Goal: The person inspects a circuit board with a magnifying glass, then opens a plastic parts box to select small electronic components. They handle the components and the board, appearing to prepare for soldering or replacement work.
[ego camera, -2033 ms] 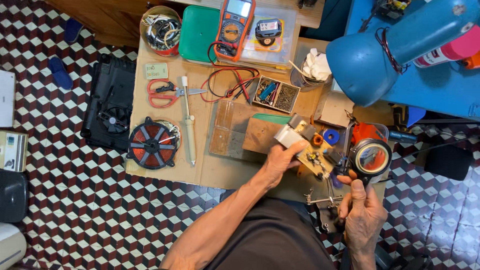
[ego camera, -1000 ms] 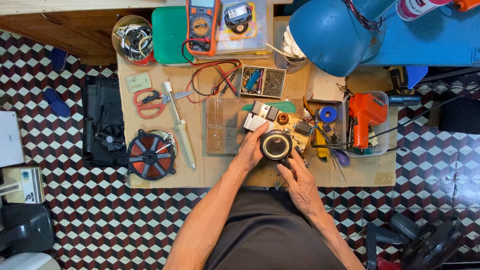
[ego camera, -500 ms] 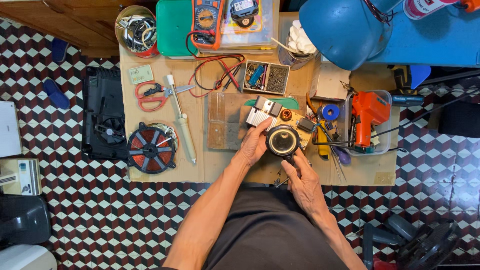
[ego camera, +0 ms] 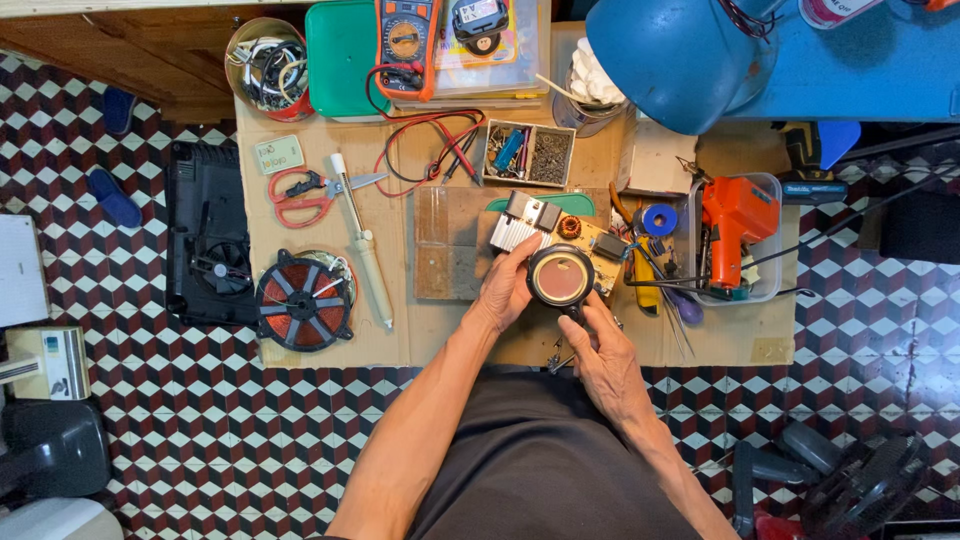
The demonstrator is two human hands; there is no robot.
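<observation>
A round black-rimmed magnifying glass [ego camera: 561, 277] is held over a circuit board [ego camera: 592, 246] that has a metal heat sink [ego camera: 524, 222] and a copper coil. My right hand [ego camera: 603, 355] grips the magnifier's handle below the lens. My left hand [ego camera: 508, 284] rests on the board's near-left edge and steadies it on a wooden block [ego camera: 452, 243].
On the cardboard-covered bench lie a soldering iron [ego camera: 365, 255], red-handled scissors [ego camera: 308, 190], a red copper coil disc [ego camera: 292, 303], a multimeter [ego camera: 405, 34] with leads, a small parts box [ego camera: 529, 153], and a tub holding an orange glue gun [ego camera: 736, 228]. A blue lamp [ego camera: 680, 60] hangs over the right.
My right hand moved from the bench's right side with the magnifier to above the circuit board. The camera view has since shifted slightly; both hands stay put.
</observation>
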